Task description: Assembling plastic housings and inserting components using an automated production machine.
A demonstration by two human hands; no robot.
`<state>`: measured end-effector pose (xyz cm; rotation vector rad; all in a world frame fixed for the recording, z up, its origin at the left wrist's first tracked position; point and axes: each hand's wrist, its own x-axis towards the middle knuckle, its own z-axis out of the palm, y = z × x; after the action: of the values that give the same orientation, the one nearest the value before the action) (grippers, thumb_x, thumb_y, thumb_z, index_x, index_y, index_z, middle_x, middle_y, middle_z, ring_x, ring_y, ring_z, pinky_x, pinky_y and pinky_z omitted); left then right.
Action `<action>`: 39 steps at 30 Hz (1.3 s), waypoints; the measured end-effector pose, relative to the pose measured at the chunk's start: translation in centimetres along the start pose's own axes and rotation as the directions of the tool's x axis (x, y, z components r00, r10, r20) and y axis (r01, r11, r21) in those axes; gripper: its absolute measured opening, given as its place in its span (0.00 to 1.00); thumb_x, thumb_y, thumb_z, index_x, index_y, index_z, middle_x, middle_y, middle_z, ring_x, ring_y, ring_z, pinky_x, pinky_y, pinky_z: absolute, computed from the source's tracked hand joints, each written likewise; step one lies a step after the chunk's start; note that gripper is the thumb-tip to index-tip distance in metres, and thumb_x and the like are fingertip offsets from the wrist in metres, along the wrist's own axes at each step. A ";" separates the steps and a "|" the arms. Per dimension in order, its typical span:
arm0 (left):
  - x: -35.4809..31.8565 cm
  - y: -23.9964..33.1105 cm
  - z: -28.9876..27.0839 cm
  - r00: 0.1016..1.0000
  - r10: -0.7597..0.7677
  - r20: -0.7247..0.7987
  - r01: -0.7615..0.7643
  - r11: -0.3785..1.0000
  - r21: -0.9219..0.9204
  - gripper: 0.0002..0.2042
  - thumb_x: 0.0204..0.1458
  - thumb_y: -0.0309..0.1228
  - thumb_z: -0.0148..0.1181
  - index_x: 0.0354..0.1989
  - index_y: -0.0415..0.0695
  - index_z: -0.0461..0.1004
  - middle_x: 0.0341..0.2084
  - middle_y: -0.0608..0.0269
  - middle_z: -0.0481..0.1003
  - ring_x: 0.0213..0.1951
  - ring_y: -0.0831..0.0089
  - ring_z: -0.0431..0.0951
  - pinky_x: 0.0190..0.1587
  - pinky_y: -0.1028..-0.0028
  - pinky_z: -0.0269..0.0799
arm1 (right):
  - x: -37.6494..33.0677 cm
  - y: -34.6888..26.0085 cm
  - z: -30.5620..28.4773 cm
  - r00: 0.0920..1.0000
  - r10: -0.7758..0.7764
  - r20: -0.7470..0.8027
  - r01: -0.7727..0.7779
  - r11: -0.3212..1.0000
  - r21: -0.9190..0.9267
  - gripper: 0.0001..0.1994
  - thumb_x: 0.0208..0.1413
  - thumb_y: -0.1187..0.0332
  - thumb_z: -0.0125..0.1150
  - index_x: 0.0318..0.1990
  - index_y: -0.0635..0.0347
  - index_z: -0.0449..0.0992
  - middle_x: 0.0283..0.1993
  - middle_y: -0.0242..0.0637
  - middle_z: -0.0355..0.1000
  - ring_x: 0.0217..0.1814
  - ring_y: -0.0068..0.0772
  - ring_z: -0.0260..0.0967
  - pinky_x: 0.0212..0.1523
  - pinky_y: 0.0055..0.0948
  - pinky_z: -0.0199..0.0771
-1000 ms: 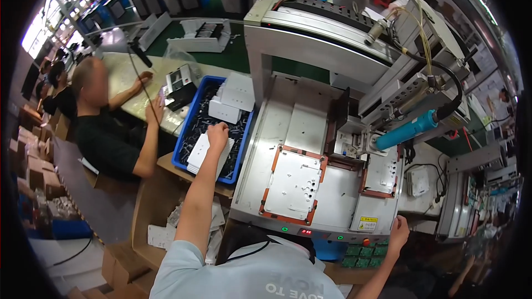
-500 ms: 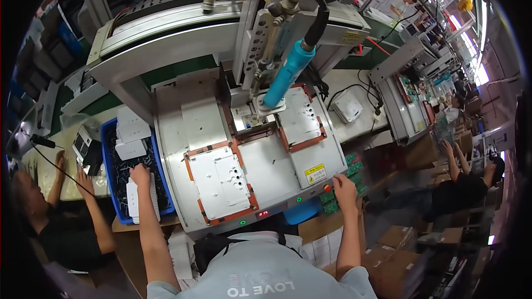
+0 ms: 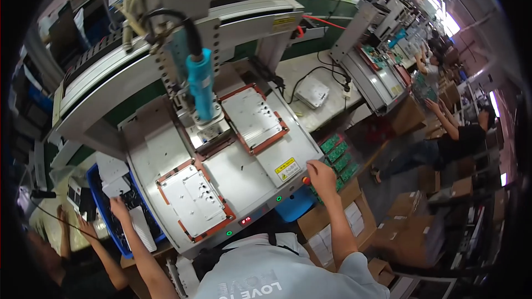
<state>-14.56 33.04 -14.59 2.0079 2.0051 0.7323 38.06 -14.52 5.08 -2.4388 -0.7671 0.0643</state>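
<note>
Worn on the head, looking steeply down from above and slightly behind the shoulders. Faces forward over a grey machine bed (image 3: 244, 171) close below, both forearms entering from the lower edge toward the left hand (image 3: 119, 209) and right hand (image 3: 321, 175). Wide fisheye: straight rails bend near the rim, dark corners all around. Only one view, so nothing shared with another.

The left hand (image 3: 119, 209) reaches into a blue bin (image 3: 111, 227), fingers touching a white plate (image 3: 141, 227). The right hand (image 3: 321, 176) rests at the machine's front corner, fingertips just beside a red button (image 3: 305, 180); green circuit boards (image 3: 339, 158) lie just beyond the fingers.
</note>
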 end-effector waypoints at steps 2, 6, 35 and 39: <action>0.3 1.3 -2.6 0.986 -0.127 0.106 0.165 0.745 -0.646 0.09 0.55 0.34 0.57 0.31 0.40 0.71 0.20 0.62 0.74 0.23 0.79 0.72 0.27 0.80 0.68 | 0.4 -2.4 0.5 0.997 -0.069 -0.019 0.071 0.977 0.201 0.09 0.55 0.69 0.56 0.40 0.61 0.77 0.33 0.43 0.76 0.33 0.36 0.75 0.34 0.29 0.72; -9.3 22.4 -11.9 0.987 0.117 0.110 0.026 0.560 -0.828 0.06 0.59 0.30 0.52 0.34 0.40 0.69 0.22 0.67 0.72 0.25 0.82 0.68 0.31 0.81 0.65 | -0.8 -9.4 2.4 0.981 -0.146 0.127 0.048 0.820 0.570 0.10 0.57 0.67 0.57 0.44 0.60 0.76 0.33 0.37 0.76 0.32 0.22 0.72 0.35 0.23 0.72; -30.8 43.3 -6.9 0.509 0.808 0.298 -0.548 0.571 -0.611 0.10 0.48 0.20 0.58 0.40 0.39 0.73 0.35 0.56 0.74 0.37 0.58 0.73 0.41 0.64 0.68 | 18.9 6.8 6.7 0.955 -0.295 -0.041 0.295 0.913 0.283 0.06 0.55 0.71 0.57 0.37 0.64 0.72 0.30 0.43 0.73 0.30 0.35 0.70 0.33 0.30 0.69; -31.5 42.7 -6.9 0.547 0.771 0.326 -0.523 0.618 -0.586 0.10 0.48 0.19 0.57 0.39 0.38 0.73 0.35 0.56 0.74 0.38 0.58 0.73 0.41 0.65 0.69 | 19.5 6.8 8.0 0.914 -0.406 -0.030 0.405 0.899 0.165 0.04 0.54 0.72 0.56 0.34 0.63 0.71 0.29 0.45 0.70 0.32 0.45 0.68 0.34 0.38 0.68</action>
<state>21.01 -1.37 5.74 2.3129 0.6186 0.5293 56.11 -4.49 -2.90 -2.0764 -1.2068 -0.0259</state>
